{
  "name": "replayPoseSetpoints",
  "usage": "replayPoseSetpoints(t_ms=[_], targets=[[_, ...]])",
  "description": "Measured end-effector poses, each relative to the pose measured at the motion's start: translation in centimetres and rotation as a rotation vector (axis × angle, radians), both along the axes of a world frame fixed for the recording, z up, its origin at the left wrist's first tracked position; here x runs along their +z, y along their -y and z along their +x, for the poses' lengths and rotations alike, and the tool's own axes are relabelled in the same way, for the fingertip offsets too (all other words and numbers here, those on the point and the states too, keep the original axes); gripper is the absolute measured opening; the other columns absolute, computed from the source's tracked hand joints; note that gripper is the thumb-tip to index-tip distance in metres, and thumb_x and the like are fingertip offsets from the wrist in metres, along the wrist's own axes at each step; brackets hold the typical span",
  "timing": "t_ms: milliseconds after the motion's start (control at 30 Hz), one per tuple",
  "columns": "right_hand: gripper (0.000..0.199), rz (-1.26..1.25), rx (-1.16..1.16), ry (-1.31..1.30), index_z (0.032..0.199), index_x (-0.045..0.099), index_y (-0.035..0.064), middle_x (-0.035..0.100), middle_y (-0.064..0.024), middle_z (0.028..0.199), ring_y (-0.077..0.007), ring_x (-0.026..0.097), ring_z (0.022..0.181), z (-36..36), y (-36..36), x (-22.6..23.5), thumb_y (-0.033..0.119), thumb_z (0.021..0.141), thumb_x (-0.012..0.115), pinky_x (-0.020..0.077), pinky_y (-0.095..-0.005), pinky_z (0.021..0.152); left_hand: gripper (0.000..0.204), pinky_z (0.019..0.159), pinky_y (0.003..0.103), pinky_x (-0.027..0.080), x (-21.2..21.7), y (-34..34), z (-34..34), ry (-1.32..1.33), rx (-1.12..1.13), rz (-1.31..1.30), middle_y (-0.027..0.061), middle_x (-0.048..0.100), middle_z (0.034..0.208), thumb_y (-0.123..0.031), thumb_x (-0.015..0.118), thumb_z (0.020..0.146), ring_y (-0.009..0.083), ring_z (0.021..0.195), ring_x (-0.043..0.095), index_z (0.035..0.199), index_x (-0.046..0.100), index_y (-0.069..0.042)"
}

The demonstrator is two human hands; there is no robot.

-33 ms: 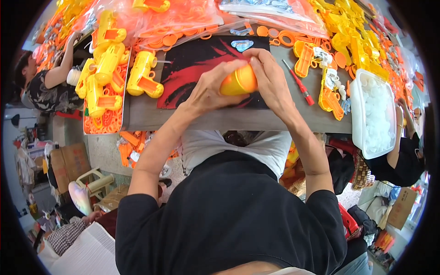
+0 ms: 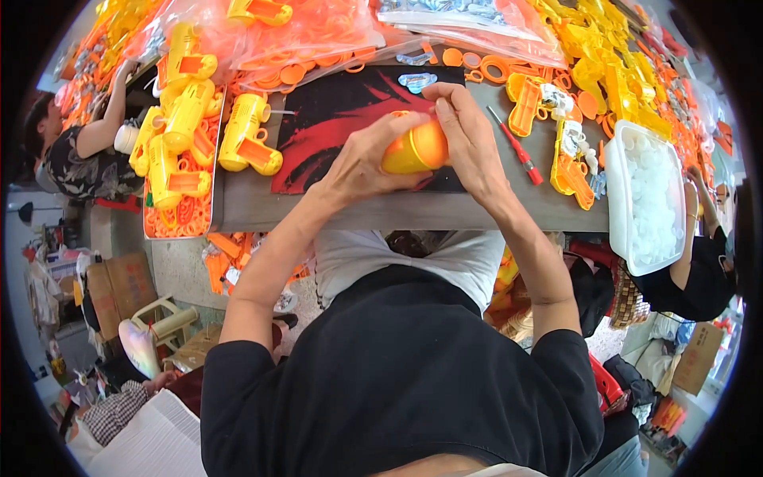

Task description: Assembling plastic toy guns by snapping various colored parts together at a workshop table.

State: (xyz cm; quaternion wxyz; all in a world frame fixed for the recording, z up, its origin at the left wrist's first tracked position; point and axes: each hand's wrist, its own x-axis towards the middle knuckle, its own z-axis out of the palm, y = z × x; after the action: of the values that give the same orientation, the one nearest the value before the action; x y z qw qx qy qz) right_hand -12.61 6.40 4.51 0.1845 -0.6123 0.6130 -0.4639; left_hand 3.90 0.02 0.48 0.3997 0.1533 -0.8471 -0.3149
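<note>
Above a black and red mat (image 2: 318,127), both hands meet on a yellow plastic cylinder (image 2: 400,156) with an orange round end (image 2: 430,145). My left hand (image 2: 367,155) wraps round its yellow side, fingers partly hidden behind it. Against the orange end, on the right, presses my right hand (image 2: 466,137), its fingers close together and bent over the top. A small clear blue plastic piece (image 2: 417,82) lies on the mat just beyond the hands. Left of the mat is a yellow toy-gun body (image 2: 248,135) with an orange part and a thin rod.
A red-handled screwdriver (image 2: 520,151) lies right of the mat, near opened toy-gun shells (image 2: 571,163). Further right stands a white tub (image 2: 628,215) of translucent pieces. At left, a tray (image 2: 178,237) holds orange rings and yellow bodies. Bags of orange parts (image 2: 302,32) line the back.
The view has shifted very slightly. Both hands stay on the yellow cylinder, with only a tiny change in how it sits between them.
</note>
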Motion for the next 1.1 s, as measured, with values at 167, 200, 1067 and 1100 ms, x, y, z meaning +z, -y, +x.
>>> replayPoseSetpoints(t_ms=[167,200,1067,1100], targets=[[0.038,0.232,0.475,-0.025,0.102,0.059,-0.0013,0.061,-0.0179,0.102,-0.035,0.058,0.094,-1.1,1.9,0.7,0.032,0.103,0.04,0.0457,-0.0392,0.086,0.068,0.081,0.042,0.056,-0.2,-0.5,-0.2,0.19,-0.122,0.031,0.0175,0.068,0.103,-0.018,0.087,0.066,0.0348,0.093,0.068,0.124,0.054,-0.005],[0.038,0.237,0.467,-0.028,0.102,0.059,-0.0013,0.061,-0.0179,0.102,-0.035,0.058,0.094,-1.2,2.1,0.7,0.032,0.103,0.04,0.0457,-0.0392,0.086,0.066,0.078,0.043,0.055,-0.3,-0.4,-0.2,0.216,-0.128,0.04,0.0172,0.066,0.101,-0.023,0.087,0.064,0.0356,0.089,0.067,0.119,0.056,-0.004],[0.029,-0.308,0.09,-1.354,0.105,0.062,0.0077,0.054,-0.009,0.108,-0.0244,0.055,0.106,-12.8,14.8,-4.6,0.004,0.076,0.063,0.0456,-0.0365,0.083,0.075,0.089,0.032,0.051,-0.7,-0.7,8.0,-0.242,0.307,0.276,0.0091,0.059,0.114,-0.011,0.086,0.069,0.0183,0.1,0.063,0.131,0.044,-0.004],[0.027,-0.273,-0.009,-1.278,0.102,0.062,0.0062,0.054,-0.0096,0.109,-0.0246,0.056,0.105,-12.8,13.6,-4.0,0.004,0.075,0.063,0.0463,-0.0364,0.083,0.076,0.089,0.032,0.051,-0.6,-0.4,7.3,-0.275,0.295,0.276,0.0094,0.059,0.114,-0.011,0.086,0.069,0.0186,0.101,0.062,0.131,0.043,-0.004]])
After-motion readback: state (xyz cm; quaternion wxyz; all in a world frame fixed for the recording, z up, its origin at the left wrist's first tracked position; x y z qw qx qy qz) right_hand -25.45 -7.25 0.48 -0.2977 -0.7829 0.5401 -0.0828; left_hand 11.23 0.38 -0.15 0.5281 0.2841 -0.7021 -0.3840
